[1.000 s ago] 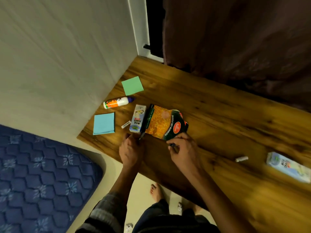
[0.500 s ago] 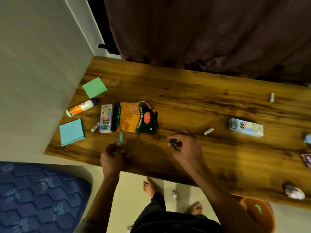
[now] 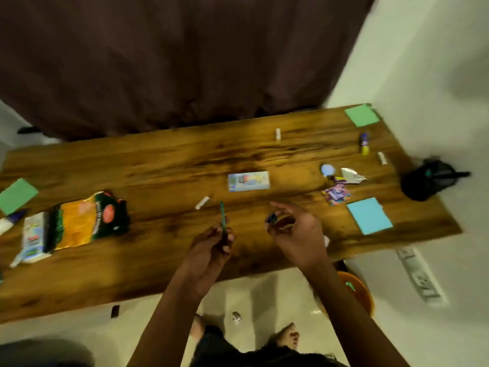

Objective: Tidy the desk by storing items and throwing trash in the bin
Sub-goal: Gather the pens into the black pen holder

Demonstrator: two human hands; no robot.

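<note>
Both hands have lifted off the bench (image 3: pixel 164 165) since half a second ago, and the view has swung right, bringing the right end of the bench into sight. Left hand (image 3: pixel 209 247) pinches a green pen (image 3: pixel 223 217) upright, fingers curled round its lower half, tip pointing away. Right hand (image 3: pixel 293 229) is loosely curled and pinches a small dark cap (image 3: pixel 271 218) at its fingertips. Both hover above the near middle of the bench, where bare wood lies between them and the front edge. Beyond them lies a milk carton (image 3: pixel 248 181) with a white stub (image 3: pixel 202 202) to its left. An orange snack packet (image 3: pixel 87 221) sits well to the left. A blue sticky pad (image 3: pixel 369 215) lies near the right front corner, and a black pen holder (image 3: pixel 423 181) stands at the right edge. An orange bin (image 3: pixel 357 290) sits on the floor below that corner.
</note>
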